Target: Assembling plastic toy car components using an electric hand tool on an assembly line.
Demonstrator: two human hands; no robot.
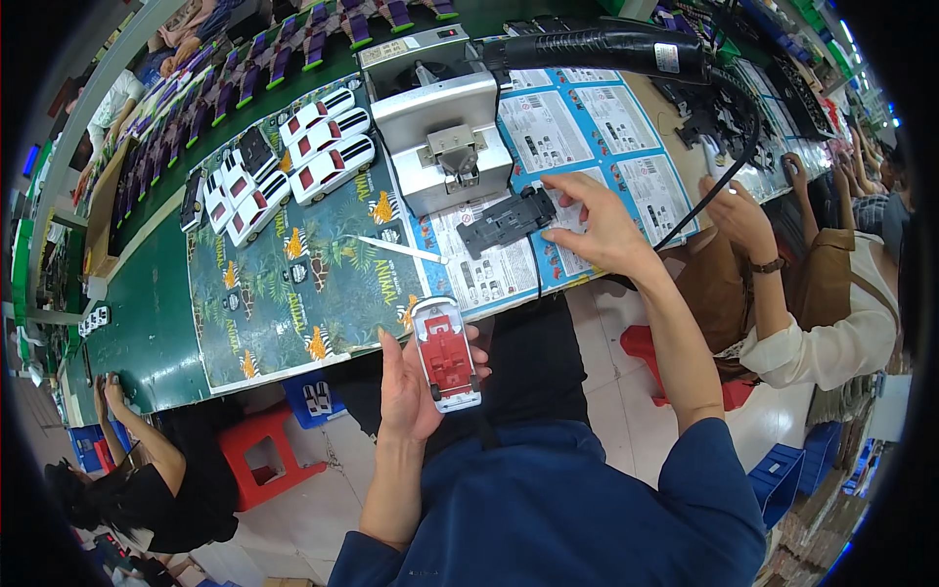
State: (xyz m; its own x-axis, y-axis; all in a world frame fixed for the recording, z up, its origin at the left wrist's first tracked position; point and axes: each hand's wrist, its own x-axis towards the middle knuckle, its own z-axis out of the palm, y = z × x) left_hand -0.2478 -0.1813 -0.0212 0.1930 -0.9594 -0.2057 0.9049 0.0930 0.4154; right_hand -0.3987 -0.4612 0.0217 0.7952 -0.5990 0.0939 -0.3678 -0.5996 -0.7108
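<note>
On my left palm lies a white toy car body (pixel 447 354), turned underside up so its red interior shows; the fingers of my left hand (pixel 403 386) wrap round its sides. My right hand (pixel 602 230) is over the table's front part, thumb and fingers spread around the right end of a black toy car chassis (pixel 504 223). The chassis rests on the printed sheet, and whether my fingertips touch it I cannot tell. Behind it stands a metal press-like machine (pixel 440 127) with a small fixture on its front.
White toy cars (pixel 328 168) with red windows stand in rows at the left back. A white stick-shaped tool (pixel 396 248) lies on the animal-print sheet. A black hose (pixel 597 47) runs from the machine. Black parts (pixel 699 112) lie at right; co-workers sit on both sides, near red stools (pixel 264 455).
</note>
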